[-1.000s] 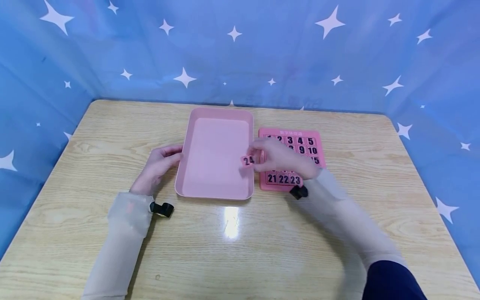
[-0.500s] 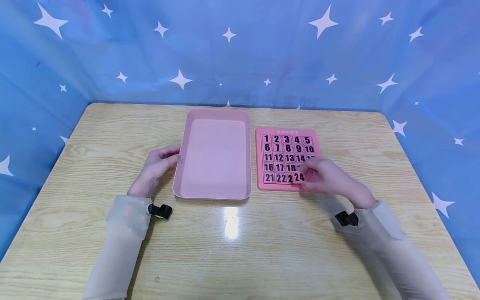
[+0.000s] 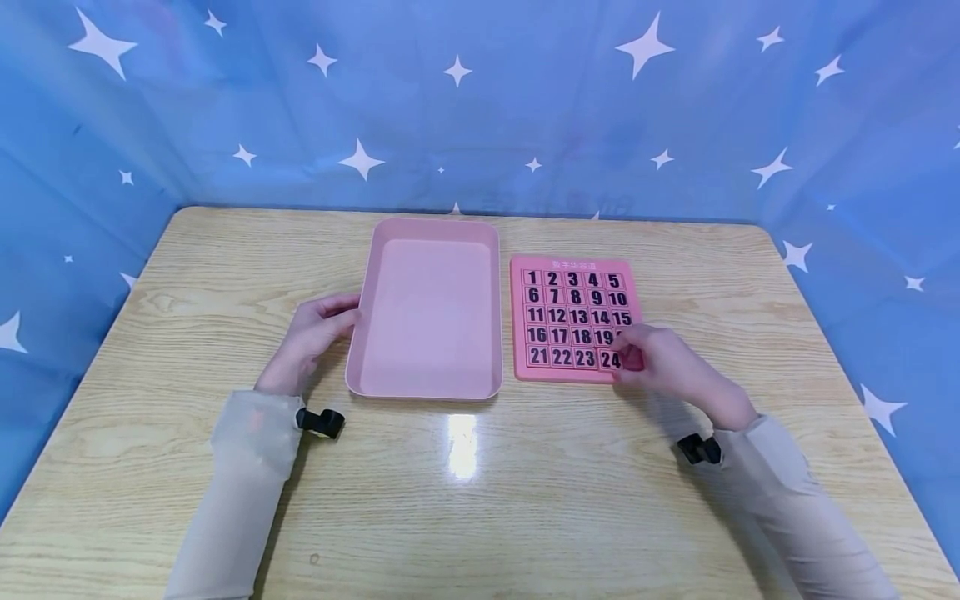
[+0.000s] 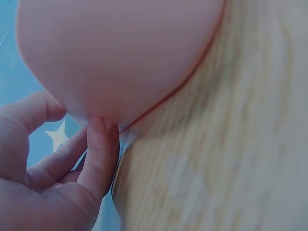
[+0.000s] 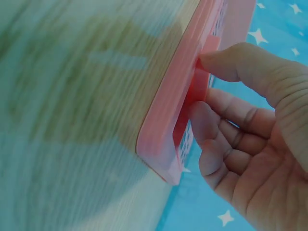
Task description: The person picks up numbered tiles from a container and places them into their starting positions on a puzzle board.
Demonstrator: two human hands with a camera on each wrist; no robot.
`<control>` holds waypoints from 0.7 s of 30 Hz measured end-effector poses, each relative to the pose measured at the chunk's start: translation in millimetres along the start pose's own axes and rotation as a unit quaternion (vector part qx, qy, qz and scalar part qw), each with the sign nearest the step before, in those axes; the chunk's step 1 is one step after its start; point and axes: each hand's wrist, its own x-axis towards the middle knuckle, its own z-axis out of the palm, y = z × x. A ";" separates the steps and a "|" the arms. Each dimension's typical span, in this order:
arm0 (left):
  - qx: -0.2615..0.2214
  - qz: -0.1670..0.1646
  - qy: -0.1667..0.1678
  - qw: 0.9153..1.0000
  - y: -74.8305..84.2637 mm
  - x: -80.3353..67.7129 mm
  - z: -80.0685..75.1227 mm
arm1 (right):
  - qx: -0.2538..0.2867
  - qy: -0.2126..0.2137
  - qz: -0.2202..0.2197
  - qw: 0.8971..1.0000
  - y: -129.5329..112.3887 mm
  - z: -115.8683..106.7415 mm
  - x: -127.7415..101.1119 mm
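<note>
My right hand (image 3: 675,367) pinches a pink tile marked 24 (image 3: 610,359) between thumb and fingers, at the lower right corner of a pink number slide puzzle (image 3: 555,375). The right wrist view shows the reddish tile (image 5: 198,84) tilted at the frame's rim (image 5: 161,127). Tile 24 is beside 23 in the bottom row. Numbers 1 to 19 and 21 to 23 sit in order; my fingertips partly cover the spot right of 19. My left hand (image 3: 311,337) rests its fingertips against the outer left wall of a pink tray (image 3: 435,317) that has nothing in it.
The puzzle lies right of the tray on a light wood table (image 3: 450,533), with a narrow gap between them. A blue curtain with white stars (image 3: 480,108) hangs behind the table and along both sides. Black straps (image 3: 322,422) circle the wrists.
My right hand has carried tile 24 from above the tray's right edge to the puzzle's bottom row, shifting slightly right and down toward the corner. The left hand stays at the tray.
</note>
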 end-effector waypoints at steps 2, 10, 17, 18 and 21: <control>0.000 0.000 0.001 1.000 0.2 0.2 0.2 | 0.012 -0.003 0.015 1.000 -1.4 -1.0 0.1; 0.005 -0.006 -0.002 1.000 0.3 0.8 0.2 | 0.025 0.006 0.039 0.999 -3.9 -0.5 0.2; 0.016 -0.001 -0.009 1.000 2.4 2.6 -0.4 | 0.019 0.061 0.032 0.997 -6.0 -0.5 3.2; 0.024 0.002 -0.011 1.000 4.9 2.1 0.1 | 0.021 0.085 0.029 0.996 -7.6 -1.1 4.0; 0.093 0.041 0.012 0.995 18.7 -2.8 2.3 | 0.021 0.152 0.028 0.988 -15.4 -3.3 9.0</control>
